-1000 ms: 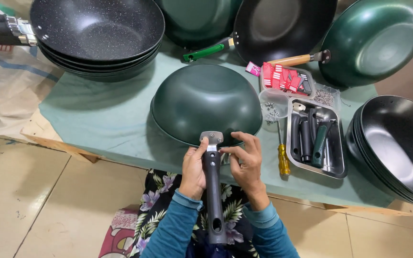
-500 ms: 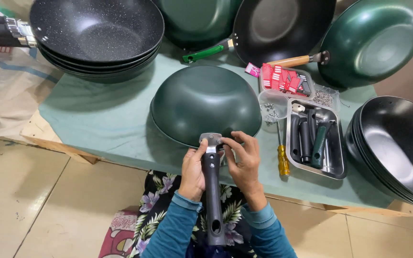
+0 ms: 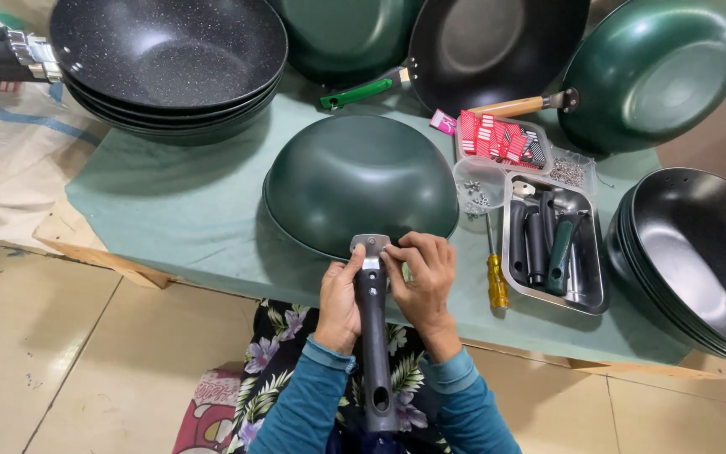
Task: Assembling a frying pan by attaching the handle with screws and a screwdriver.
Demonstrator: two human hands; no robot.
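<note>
A dark green wok (image 3: 361,181) lies upside down on the green-covered table (image 3: 178,219). A long dark grey handle (image 3: 375,336) with a metal bracket at its tip meets the wok's near rim. My left hand (image 3: 339,304) grips the handle's upper part from the left. My right hand (image 3: 420,282) holds the bracket end, fingers pinched at the metal piece. Whether a screw sits under the fingers is hidden.
A stack of black speckled woks (image 3: 170,63) stands at back left, another black stack (image 3: 699,261) at right. Finished woks (image 3: 657,71) lean at the back. A metal tray (image 3: 586,290) holds handles; a yellow screwdriver (image 3: 496,277), a red box (image 3: 502,139) and a screw cup (image 3: 478,189) lie nearby.
My right fingers have shifted slightly at the bracket. The wok and handle stay in place.
</note>
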